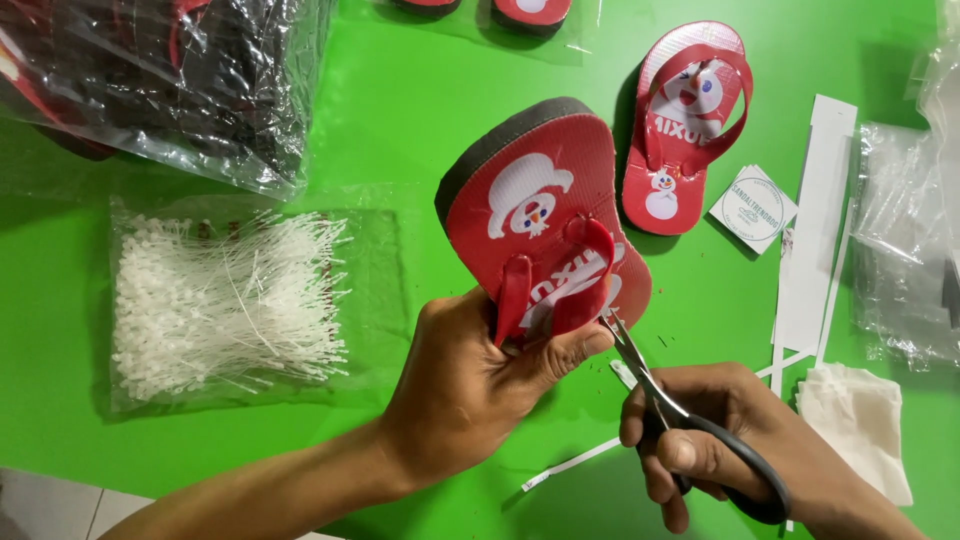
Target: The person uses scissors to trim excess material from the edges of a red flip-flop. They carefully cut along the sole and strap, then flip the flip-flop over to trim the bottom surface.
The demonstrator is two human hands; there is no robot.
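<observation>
The left hand (470, 385) is closed around the heel end of a small red flip-flop (540, 225), holding it up above the green table (420, 110) with its printed top side and red strap facing the camera and its dark sole edge showing along the upper rim. The thumb presses against the strap's base. The right hand (720, 440) grips a pair of black-handled scissors (680, 410), fingers through the loops, and the blade tips meet the flip-flop right beside the left thumb, at the strap's lower end.

Flat on the table, just past the held one, lies a second red flip-flop (685, 130), and beside it a round-printed white card (752, 208). Long white paper strips (815, 230) lie to the right, near crumpled clear plastic bags (905, 250) and a folded white cloth (860, 420). To the left sits a clear bag of white plastic tag fasteners (230, 305), and behind it a large clear bag of dark goods (170, 80).
</observation>
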